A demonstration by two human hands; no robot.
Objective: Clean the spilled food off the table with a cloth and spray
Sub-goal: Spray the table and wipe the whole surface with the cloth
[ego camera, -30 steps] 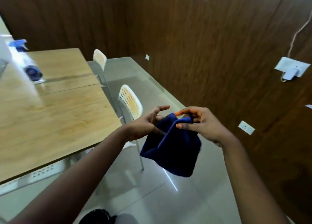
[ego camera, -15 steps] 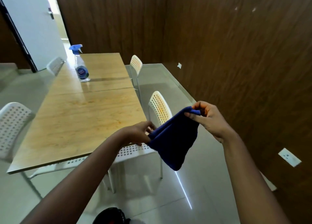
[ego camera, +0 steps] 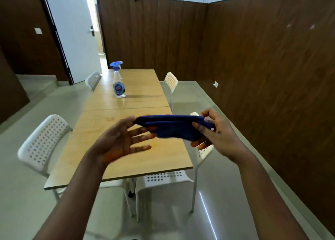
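Head view, left to right. A white perforated plastic chair point(ego camera: 42, 142) stands at the left side of the long light-wood tabletop point(ego camera: 126, 98). A second white chair point(ego camera: 93, 79) sits farther back on the same side, near the open white door point(ego camera: 72, 31). A clear spray bottle with a blue trigger head point(ego camera: 118, 80) stands upright on the far half of the tabletop, well apart from my hands. My left hand point(ego camera: 117, 143) is raised above the near end of the tabletop, palm turned inward, fingers straight and spread; its upper fingertips touch the left end of the folded dark blue cloth point(ego camera: 172, 128), so this grip is wide and loose. The cloth is held level in the air between my hands, above the tabletop's near right corner. My right hand point(ego camera: 215, 133) pinches the cloth's right end, thumb on top and fingers curled beneath. Two more white chairs point(ego camera: 171, 80) stand along the right side, before the brown wood-panelled wall point(ego camera: 272, 76).
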